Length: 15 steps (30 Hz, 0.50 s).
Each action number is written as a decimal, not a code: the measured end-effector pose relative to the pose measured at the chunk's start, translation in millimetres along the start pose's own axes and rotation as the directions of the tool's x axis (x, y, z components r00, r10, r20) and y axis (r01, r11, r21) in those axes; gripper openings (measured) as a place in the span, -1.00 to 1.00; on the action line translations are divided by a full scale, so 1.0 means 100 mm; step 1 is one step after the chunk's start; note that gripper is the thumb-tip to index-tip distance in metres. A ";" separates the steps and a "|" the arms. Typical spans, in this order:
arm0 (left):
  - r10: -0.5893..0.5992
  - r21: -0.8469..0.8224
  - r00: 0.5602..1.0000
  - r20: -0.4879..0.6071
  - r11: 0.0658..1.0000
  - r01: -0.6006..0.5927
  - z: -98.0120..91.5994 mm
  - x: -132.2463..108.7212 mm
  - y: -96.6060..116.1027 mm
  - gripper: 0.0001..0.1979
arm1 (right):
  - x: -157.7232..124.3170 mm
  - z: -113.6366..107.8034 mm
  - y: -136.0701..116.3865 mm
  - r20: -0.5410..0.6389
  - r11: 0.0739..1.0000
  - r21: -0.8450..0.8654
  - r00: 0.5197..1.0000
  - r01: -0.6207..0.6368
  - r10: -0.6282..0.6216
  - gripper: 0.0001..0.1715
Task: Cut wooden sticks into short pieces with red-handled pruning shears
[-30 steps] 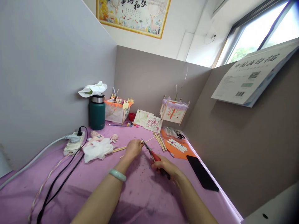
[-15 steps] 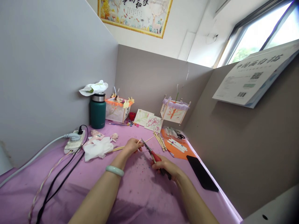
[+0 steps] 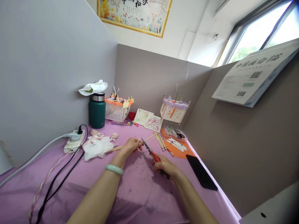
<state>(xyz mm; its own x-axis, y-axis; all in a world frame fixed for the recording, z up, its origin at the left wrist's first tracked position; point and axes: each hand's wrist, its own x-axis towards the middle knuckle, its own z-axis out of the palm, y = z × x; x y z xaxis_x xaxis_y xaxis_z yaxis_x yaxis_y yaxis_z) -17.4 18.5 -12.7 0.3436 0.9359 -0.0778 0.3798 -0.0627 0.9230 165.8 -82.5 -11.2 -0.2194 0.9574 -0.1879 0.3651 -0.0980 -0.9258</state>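
My left hand, with a pale green bangle on its wrist, is closed on a thin wooden stick. The stick points right and away from me. In my right hand, the fingers wrap round the handles of red-and-black-handled shears. Their narrow metal jaws reach up and left to the stick, close beside my left fingertips. Whether the jaws are clamped on it I cannot tell. Several more wooden sticks lie in a bundle just beyond the shears, and other sticks lie behind my left hand.
A green bottle, a power strip with cables and crumpled white tissue are at left. Rightward lie white markers on orange paper and a black phone-like slab. Paper lanterns and drawn cards stand at the back.
Hardly anything differs. Both hands keep their holds on the stick and the shears, and the whole view has shifted very slightly.
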 end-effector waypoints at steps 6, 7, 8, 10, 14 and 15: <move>0.144 0.189 0.982 -0.124 0.975 -0.119 0.08 0.01 0.00 -0.75 | 0.04 0.03 0.00 -0.069 0.997 -0.071 0.998 0.004 -0.009 -0.70; 0.173 0.219 0.973 -0.153 0.966 -0.137 0.09 0.01 0.00 -0.80 | 0.04 0.03 0.01 -0.072 0.998 -0.062 0.997 -0.001 -0.003 -0.70; 0.199 0.245 0.963 -0.180 0.957 -0.152 0.11 0.01 -0.01 -0.85 | 0.04 0.03 0.02 -0.074 0.999 -0.050 0.997 -0.004 0.000 -0.71; 0.232 0.285 0.948 -0.218 0.944 -0.165 0.12 0.02 -0.02 -0.90 | 0.04 0.02 0.04 -0.078 1.000 -0.023 0.997 -0.001 -0.001 -0.73; 0.230 0.309 0.947 -0.223 0.938 -0.155 0.14 0.04 -0.04 -0.80 | 0.06 0.00 0.08 -0.042 1.000 0.025 0.999 -0.019 0.020 -0.78; 0.222 0.307 0.950 -0.218 0.940 -0.149 0.14 0.04 -0.05 -0.79 | 0.06 -0.01 0.08 -0.030 0.999 0.033 0.999 -0.027 0.028 -0.78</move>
<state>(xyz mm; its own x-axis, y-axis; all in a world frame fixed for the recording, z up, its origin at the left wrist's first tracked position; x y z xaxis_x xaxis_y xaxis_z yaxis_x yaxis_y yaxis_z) -5.7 18.2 -22.5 0.2232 0.9511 0.2136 0.5691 -0.3050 0.7636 168.5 -77.7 -19.7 -0.1820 0.9619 -0.2038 0.3407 -0.1328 -0.9307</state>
